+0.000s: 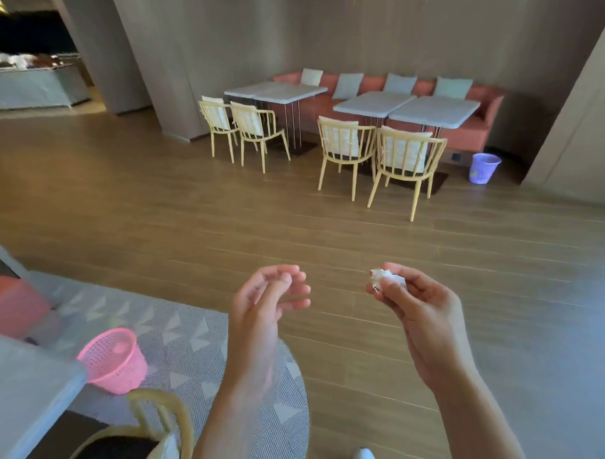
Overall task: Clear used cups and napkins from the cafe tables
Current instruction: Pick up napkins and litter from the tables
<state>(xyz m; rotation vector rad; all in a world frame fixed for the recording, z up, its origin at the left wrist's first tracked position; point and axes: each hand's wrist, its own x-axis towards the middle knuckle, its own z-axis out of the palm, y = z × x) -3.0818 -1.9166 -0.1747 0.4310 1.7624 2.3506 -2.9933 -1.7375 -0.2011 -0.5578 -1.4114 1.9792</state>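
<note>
My right hand pinches a small crumpled white napkin between thumb and fingertips, held out over the wooden floor. To its left my left hand is raised with its fingers loosely curled and nothing in it. A pink mesh basket stands on the grey patterned rug at the lower left, left of and below my left hand. A purple mesh basket stands on the floor at the far right, beside the orange bench.
A grey table edge juts in at the lower left, with a yellow chair back below it. Across the floor stand white tables, several yellow chairs and an orange bench with cushions.
</note>
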